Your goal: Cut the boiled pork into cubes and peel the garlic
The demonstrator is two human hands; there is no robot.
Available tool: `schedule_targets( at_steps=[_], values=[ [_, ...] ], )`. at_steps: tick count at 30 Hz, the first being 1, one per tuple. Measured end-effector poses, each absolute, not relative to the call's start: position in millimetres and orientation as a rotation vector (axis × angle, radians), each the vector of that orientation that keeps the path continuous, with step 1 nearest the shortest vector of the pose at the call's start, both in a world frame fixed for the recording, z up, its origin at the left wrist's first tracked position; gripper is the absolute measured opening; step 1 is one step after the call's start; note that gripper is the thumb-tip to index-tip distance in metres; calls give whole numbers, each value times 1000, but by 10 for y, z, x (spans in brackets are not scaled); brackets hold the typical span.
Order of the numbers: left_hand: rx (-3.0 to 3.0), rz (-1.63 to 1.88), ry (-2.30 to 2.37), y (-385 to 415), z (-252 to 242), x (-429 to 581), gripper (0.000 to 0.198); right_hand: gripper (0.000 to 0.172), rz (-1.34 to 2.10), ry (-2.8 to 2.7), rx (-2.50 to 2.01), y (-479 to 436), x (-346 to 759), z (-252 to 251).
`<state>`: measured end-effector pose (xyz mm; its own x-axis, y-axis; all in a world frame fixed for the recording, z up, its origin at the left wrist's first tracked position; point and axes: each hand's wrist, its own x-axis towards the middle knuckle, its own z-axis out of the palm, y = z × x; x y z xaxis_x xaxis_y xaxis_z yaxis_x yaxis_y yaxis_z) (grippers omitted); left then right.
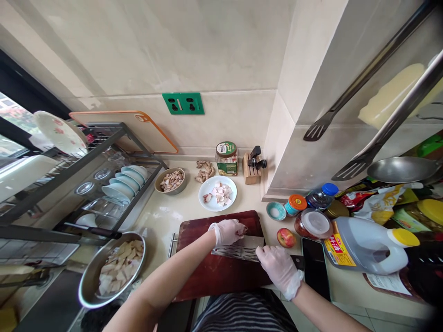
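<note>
My right hand (277,268), in a clear plastic glove, grips a broad kitchen cleaver (237,251) where the handle meets the blade. The blade lies nearly level over a dark red cutting board (194,269) and looks wet or smeared. Just beyond the blade, my left hand (227,231), gloved too, has its fingers closed on a small reddish piece of meat (245,229), mostly hidden by the fingers. Behind the board stands a white plate (201,203) with pale pinkish diced pieces (222,193) and a redder bit at its left.
Left are a bowl of sliced pieces (171,180), a metal basin (142,263) of pale slices and a dish rack (86,161). Ginger (205,171), a jar (227,159) and a knife block (251,169) stand behind. An apple (286,237), phone (315,267) and jug (367,244) sit right.
</note>
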<state>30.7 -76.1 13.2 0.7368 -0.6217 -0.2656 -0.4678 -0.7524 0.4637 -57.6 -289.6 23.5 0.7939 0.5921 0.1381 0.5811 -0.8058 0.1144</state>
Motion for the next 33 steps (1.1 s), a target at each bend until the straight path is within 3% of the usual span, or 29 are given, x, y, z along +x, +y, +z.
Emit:
schedule_targets(
  at_steps=[7, 11, 13, 16, 18, 20, 23, 25, 33],
  values=[
    [2627, -636, -663, -732, 84, 438, 14, 19, 265, 1050, 2940, -2893, -663, 254],
    [2617, -536, -524, -517, 100, 571, 26, 13, -23, 913, 3194, -3017, -737, 209],
    [2612, -480, -416, -383, 90, 592, 29, 5, -321, 643, 3524, -3149, -808, 124],
    [2598, -474, -291, -280, 16, 488, 34, 26, -1088, -176, 3931, -3366, -935, -77],
    [2565, -493, -261, -328, -75, 347, 45, 31, -1595, -706, 3914, -3470, -1000, -232],
    [2510, -474, -241, -454, -187, 202, 63, 32, -1837, -934, 3864, -3506, -1031, -375],
    [2442, -375, -231, -668, -353, 53, 86, 34, -1909, -951, 3875, -3428, -1019, -515],
    [2396, -302, -234, -761, -430, 7, 90, 33, -1915, -858, 3896, -3324, -982, -540],
    [2211, -158, 5, -707, -374, -97, 67, 26, -2063, -570, 3803, -2935, -738, -337]
  ],
)
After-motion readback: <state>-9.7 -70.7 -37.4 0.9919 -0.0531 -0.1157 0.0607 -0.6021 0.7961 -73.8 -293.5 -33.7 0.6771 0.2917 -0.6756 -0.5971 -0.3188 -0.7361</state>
